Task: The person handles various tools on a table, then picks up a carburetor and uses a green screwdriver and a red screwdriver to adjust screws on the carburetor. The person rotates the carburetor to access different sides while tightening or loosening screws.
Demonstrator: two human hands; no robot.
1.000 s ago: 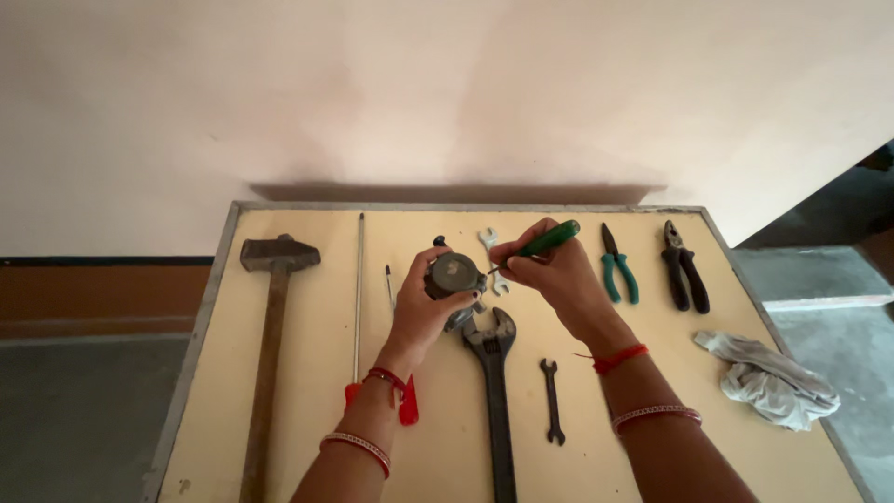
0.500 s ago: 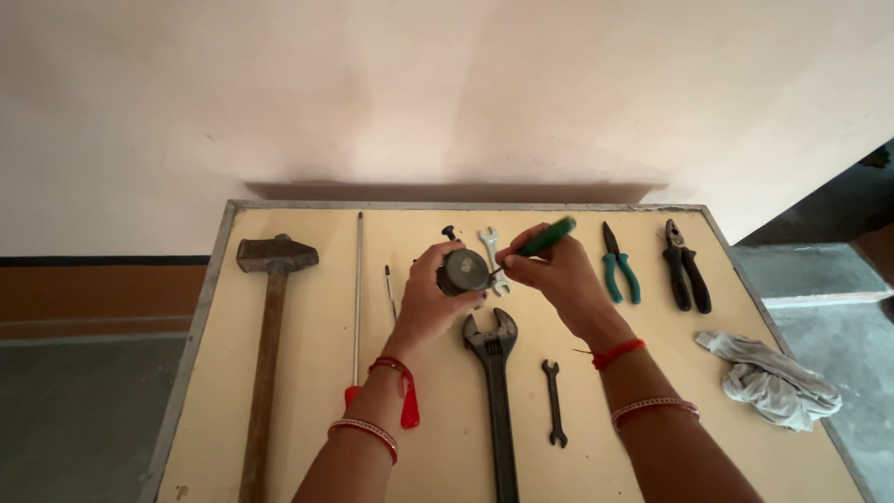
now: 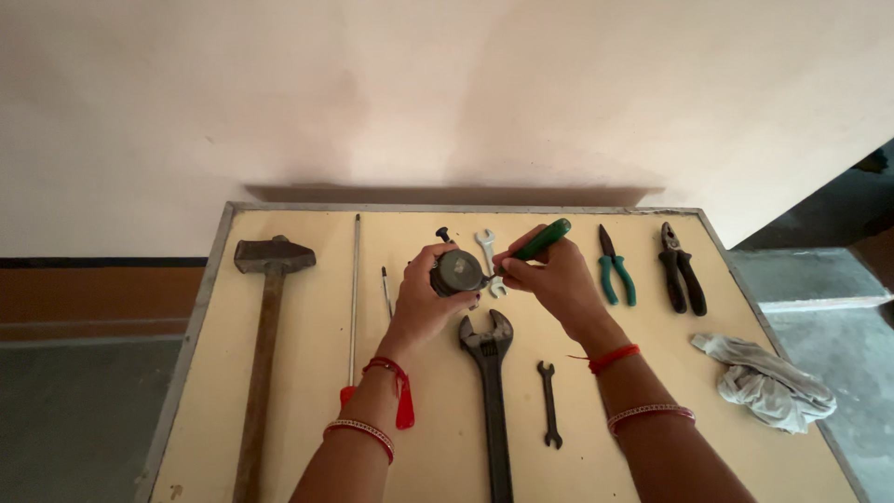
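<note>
My left hand (image 3: 424, 296) grips a round dark metal part (image 3: 456, 272) and holds it up over the yellow table (image 3: 307, 419). My right hand (image 3: 549, 279) holds a green-handled screwdriver (image 3: 538, 241), its tip set against the right side of the round part. A small silver spanner (image 3: 488, 253) lies on the table just behind the two hands. A large black adjustable wrench (image 3: 490, 391) lies right below them.
A sledgehammer (image 3: 265, 335) lies at the left, with a long thin rod (image 3: 354, 289) and a short pin (image 3: 386, 291) beside it. Green-handled pliers (image 3: 615, 268) and black pliers (image 3: 682, 265) lie at the right. A small black spanner (image 3: 549, 402) and a grey rag (image 3: 768, 382) lie nearer me.
Both hands have shifted slightly left and toward me with the round part and the screwdriver. The tools on the table have not moved.
</note>
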